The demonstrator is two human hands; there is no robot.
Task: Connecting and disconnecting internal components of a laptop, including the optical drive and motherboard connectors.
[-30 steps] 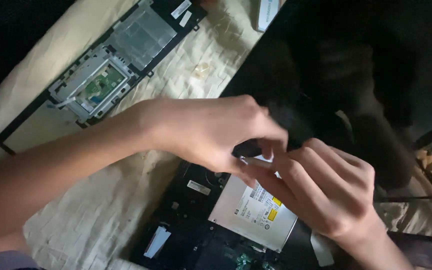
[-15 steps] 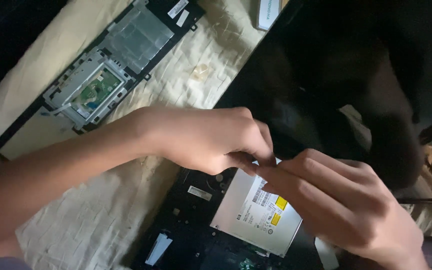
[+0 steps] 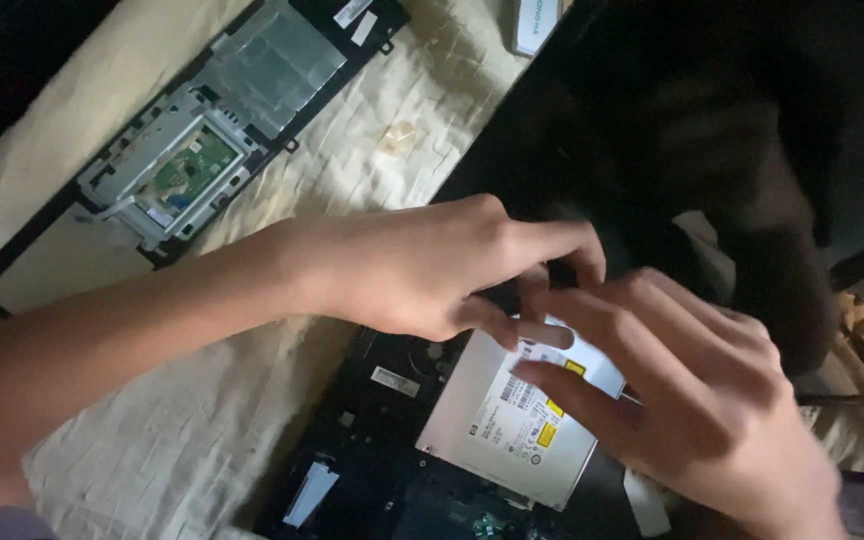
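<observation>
A silver optical drive (image 3: 512,430) with yellow stickers lies in the black opened laptop base (image 3: 372,470). My left hand (image 3: 432,270) reaches in from the left, its fingers curled and pinching at the drive's upper corner. My right hand (image 3: 692,390) comes from the lower right, fingers spread, with the fingertips pressing on the drive's top edge. What my left fingertips pinch is hidden between the two hands. The dark laptop screen (image 3: 692,120) stands behind both hands.
A removed palm-rest panel (image 3: 182,160) with its green touchpad board lies upside down at the upper left on the wrinkled cream cloth (image 3: 162,440). A small clear scrap (image 3: 399,136) rests on the cloth. A white box (image 3: 532,22) sits at the top edge.
Both hands have stayed on the drive's upper corner while shifting slightly. More of the drive's labelled face now shows below them.
</observation>
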